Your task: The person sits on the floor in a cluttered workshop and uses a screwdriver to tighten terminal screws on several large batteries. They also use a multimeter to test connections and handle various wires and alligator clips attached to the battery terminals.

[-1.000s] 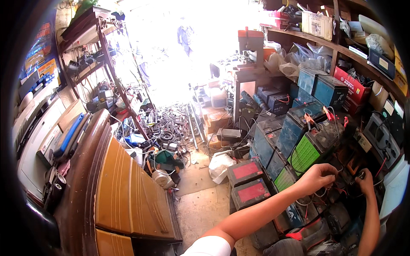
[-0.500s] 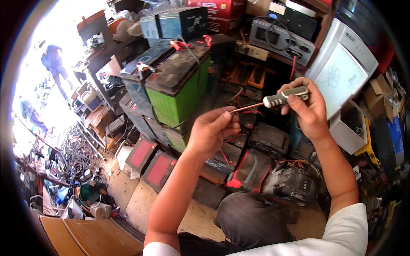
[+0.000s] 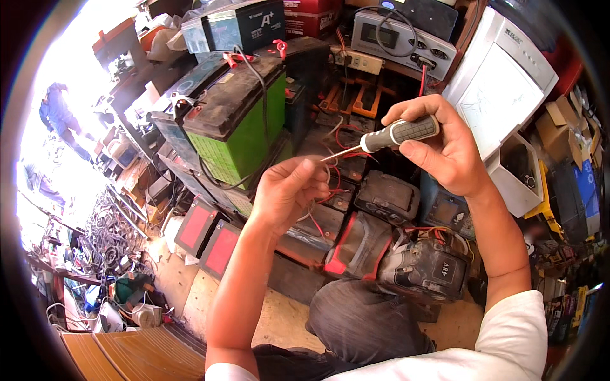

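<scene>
A screwdriver (image 3: 401, 132) with a dark grey and white handle is held slanting in front of me, its metal shaft toward the left. My right hand (image 3: 452, 155) wraps its fingers and thumb around the handle. At the other end, my left hand (image 3: 286, 193) pinches the tip of the shaft between thumb and fingers, which hide the very end. Beyond my left hand stands a large green battery (image 3: 248, 130) with a dusty black top. Black battery packs (image 3: 387, 195) and a black-and-red battery case (image 3: 359, 247) lie below the hands.
A grey metal device (image 3: 394, 41) with cables stands at the back, beside a white appliance (image 3: 502, 95). A dark blue battery (image 3: 235, 28) rests behind the green one. Tangled cables (image 3: 117, 228) cover the left floor. A person (image 3: 63, 117) bends in the bright area outside.
Both hands and the screwdriver appear shifted left as the view turned. My right hand has rolled its hold on the handle, and the fingers are placed differently. My left hand still pinches the tip.
</scene>
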Tool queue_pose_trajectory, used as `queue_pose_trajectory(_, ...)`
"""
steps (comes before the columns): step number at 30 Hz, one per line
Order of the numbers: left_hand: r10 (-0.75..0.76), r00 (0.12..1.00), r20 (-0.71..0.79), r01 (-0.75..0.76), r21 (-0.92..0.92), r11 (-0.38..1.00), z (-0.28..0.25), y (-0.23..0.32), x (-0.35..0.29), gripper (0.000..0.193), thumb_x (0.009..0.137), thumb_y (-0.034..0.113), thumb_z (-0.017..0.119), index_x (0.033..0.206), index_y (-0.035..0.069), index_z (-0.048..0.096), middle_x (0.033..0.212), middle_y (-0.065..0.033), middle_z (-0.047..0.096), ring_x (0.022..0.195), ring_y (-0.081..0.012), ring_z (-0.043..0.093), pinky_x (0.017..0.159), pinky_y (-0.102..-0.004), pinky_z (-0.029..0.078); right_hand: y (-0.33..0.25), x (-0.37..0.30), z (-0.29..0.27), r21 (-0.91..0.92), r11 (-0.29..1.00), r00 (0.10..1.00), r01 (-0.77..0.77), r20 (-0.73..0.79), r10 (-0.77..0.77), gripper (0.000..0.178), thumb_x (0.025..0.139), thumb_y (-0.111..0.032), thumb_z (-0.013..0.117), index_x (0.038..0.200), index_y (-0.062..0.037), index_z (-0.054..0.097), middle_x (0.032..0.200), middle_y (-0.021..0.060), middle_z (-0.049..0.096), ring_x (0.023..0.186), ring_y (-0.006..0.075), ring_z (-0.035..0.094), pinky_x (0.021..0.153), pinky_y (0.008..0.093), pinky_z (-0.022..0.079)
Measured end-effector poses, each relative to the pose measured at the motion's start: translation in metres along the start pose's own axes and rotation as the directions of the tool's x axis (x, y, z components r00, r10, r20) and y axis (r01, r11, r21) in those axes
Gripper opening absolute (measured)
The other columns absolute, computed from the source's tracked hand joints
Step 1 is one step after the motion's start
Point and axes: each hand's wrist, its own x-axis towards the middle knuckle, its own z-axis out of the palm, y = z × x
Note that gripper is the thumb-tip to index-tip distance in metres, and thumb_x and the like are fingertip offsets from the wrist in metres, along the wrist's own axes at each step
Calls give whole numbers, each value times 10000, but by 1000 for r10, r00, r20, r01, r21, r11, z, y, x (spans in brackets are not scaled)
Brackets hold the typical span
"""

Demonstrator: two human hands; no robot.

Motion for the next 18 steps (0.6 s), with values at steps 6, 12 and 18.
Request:
queue_pose_trajectory(6, 12, 1000, -7, -12, -69, 998, 7, -9, 5, 308, 982, 260, 569, 1080, -31, 603, 815, -61, 625, 697, -162, 617, 659, -301, 547, 8, 10, 10, 277, 934, 969, -225, -39, 245, 367, 789, -89, 782, 1092, -33, 583, 1009, 71, 677, 932, 139, 638, 836, 283, 524)
queue_pose_trajectory(12, 122, 989, -83, -127, -57, 990, 25, -13, 13, 376, 998, 347, 531, 999, -21, 609, 780, -50, 612, 622, -140, 560, 585, -275, 481, 41, 28, 45, 287, 905, 949, -314, 109, 294, 153, 873, -101, 692, 982, -1, 655, 917, 63, 688, 782, 121, 659, 748, 260, 540)
queue_pose_trajectory(18, 253, 955, -153, -225, 181, 957, 33, -8, 22, 420, 1005, 373, 517, 958, -24, 642, 733, -35, 607, 565, -81, 499, 509, -221, 406, 43, 38, 49, 156, 917, 924, -367, 177, 340, 177, 918, -130, 662, 1030, 3, 633, 863, 47, 669, 723, 113, 642, 693, 260, 545)
